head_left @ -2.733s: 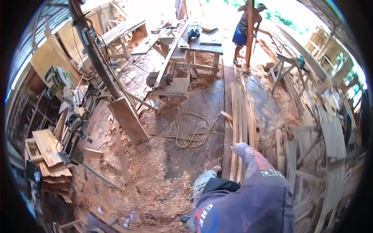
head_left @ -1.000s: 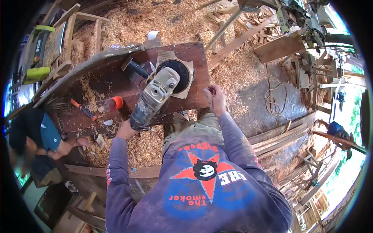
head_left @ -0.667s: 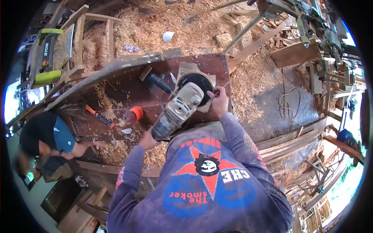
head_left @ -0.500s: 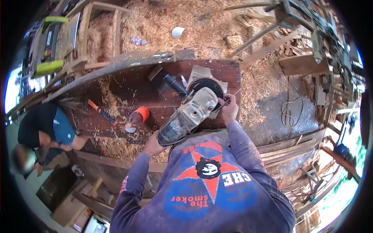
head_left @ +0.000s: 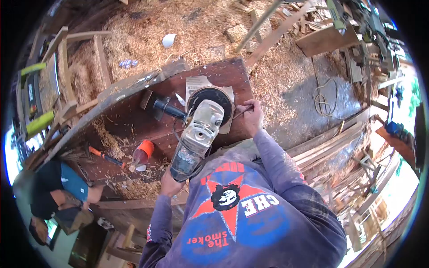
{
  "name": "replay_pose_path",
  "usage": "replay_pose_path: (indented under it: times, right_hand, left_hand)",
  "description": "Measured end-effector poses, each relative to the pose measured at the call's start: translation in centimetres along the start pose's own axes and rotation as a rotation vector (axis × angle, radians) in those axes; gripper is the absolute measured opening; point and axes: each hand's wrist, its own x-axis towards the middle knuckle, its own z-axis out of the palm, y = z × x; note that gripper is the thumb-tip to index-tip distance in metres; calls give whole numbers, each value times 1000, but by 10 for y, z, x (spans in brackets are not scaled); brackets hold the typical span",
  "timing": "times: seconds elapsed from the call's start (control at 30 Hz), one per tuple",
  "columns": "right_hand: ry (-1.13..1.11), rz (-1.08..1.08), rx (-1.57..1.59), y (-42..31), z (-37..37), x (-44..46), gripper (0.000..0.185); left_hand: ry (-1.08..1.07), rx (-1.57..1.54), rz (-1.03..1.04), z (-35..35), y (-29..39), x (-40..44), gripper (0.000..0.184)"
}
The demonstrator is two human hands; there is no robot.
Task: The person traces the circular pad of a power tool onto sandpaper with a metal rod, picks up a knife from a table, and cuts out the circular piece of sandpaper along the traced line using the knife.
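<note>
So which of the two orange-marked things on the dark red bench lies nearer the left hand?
The clear container with broad orange end; the slim orange-and-dark tool lies farther from the left hand.

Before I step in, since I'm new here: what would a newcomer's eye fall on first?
Most likely the grinder, its black disc over paper on the dark red board, its rear end in the left hand. Next, the right hand holding a thin rod beside the disc. Then the bright orange on the bottle, on the board left of the grinder.
</note>
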Motion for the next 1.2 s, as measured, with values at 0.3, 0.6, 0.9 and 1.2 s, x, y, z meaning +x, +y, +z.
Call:
replay_pose_path:
  times: [0.3,0.6,0.9,1.2]
  right_hand:
    - [53,-260,7,-17,-8,3,31]
    - [-117,-463,241,-115,-41,42,36]
    - [-350,-821,-75,-135,18,73,24]
    - [-202,-834,-143,-43,61,38,39]
  left_hand:
    - [85,-9,39,5,12,-6,65]
    - [29,153,-40,1,10,-10,67]
    - [26,133,-129,6,27,-16,63]
    - [39,18,-204,23,32,-33,52]
